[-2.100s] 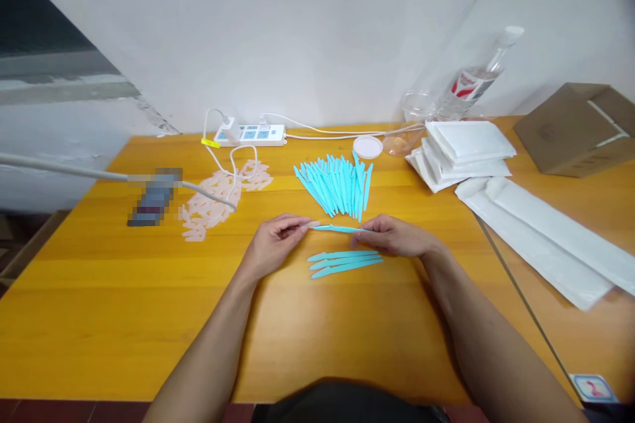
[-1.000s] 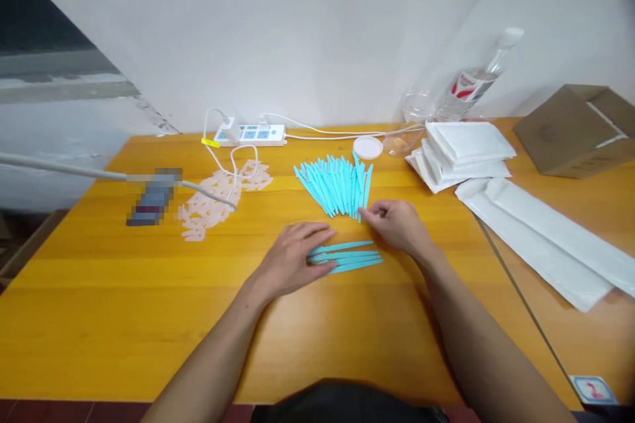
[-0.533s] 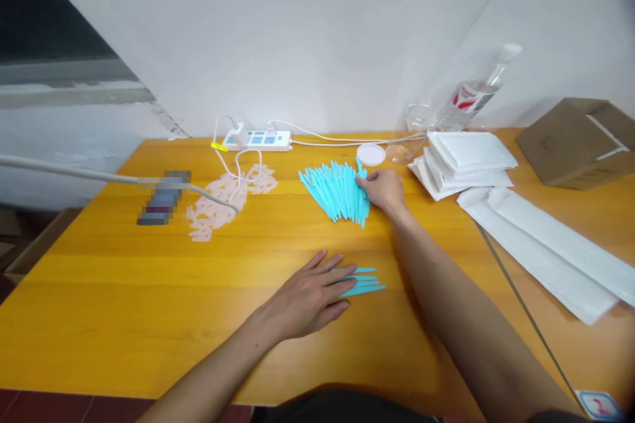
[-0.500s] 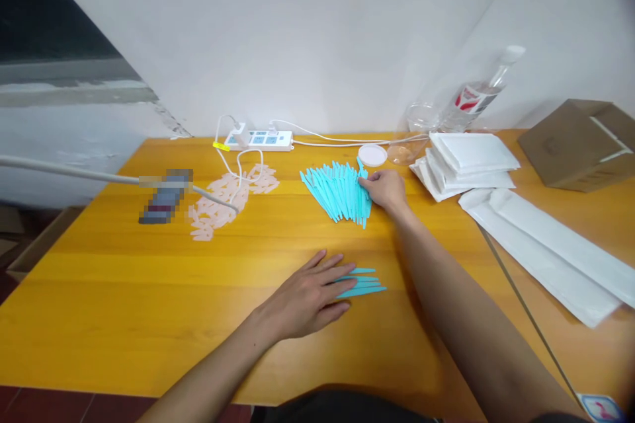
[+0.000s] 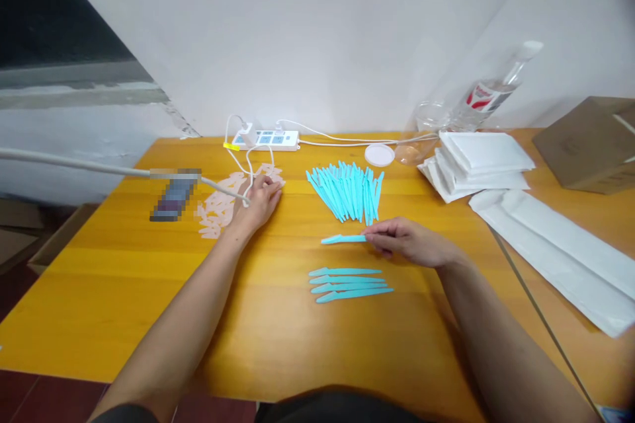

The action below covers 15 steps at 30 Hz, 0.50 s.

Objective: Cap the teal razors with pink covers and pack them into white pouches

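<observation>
My right hand (image 5: pixel 409 241) pinches one turquoise eyebrow razor (image 5: pixel 343 239) by its handle end, holding it level with its head pointing left. In front of it, several turquoise eyebrow razors (image 5: pixel 347 282) lie side by side in a row on the table. Behind it spreads a pile of more razors (image 5: pixel 347 192), fanned out. My left hand (image 5: pixel 260 201) is over the far right part of a scatter of small pale pink plastic pieces (image 5: pixel 218 205). Its fingers are drawn together there, and what they hold is hidden. A white cable passes across its back.
A power strip (image 5: pixel 268 139) with plugs stands by the wall. Beside it are a white round lid (image 5: pixel 380 155), a clear container (image 5: pixel 421 135) and a bottle (image 5: pixel 489 99). White padded envelopes (image 5: pixel 481 158) and a cardboard box (image 5: pixel 585 145) occupy the right. A blurred dark object (image 5: pixel 173 197) lies left.
My left hand has left the row of razors and moved up and left to the pink pieces. My right hand has drawn one razor from the pile towards the row.
</observation>
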Each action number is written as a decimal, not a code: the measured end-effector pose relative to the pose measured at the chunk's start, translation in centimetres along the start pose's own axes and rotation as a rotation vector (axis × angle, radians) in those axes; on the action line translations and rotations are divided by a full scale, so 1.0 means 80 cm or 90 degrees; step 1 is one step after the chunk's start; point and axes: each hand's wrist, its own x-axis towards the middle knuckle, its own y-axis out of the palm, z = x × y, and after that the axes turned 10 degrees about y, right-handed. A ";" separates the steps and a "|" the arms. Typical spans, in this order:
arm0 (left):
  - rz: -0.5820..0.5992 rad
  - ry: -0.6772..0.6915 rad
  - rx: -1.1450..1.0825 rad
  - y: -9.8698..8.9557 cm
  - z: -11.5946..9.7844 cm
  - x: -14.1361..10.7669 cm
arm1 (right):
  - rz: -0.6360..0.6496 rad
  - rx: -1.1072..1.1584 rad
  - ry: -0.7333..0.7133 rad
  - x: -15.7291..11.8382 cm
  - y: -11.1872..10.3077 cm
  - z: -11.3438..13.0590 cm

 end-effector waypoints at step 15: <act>0.186 -0.045 -0.154 -0.020 -0.022 0.023 | -0.016 -0.033 0.025 0.013 0.014 -0.026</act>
